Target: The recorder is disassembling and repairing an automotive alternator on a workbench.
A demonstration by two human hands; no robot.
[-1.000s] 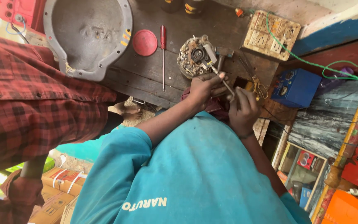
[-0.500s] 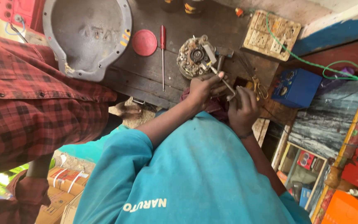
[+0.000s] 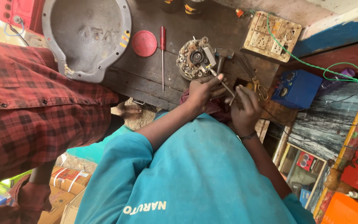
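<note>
Just beyond both hands (image 3: 224, 97) lies the alternator (image 3: 195, 58).

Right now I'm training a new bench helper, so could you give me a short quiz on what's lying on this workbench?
1. True or false: the red screwdriver lies between the red round lid and the round electrical part.
2. Which hand is nearer the round electrical part? A: left hand. B: right hand.
3. Fill in: the box just right of the scissors is ____ in colour.
Key: 1 true; 2 A; 3 blue.
</note>
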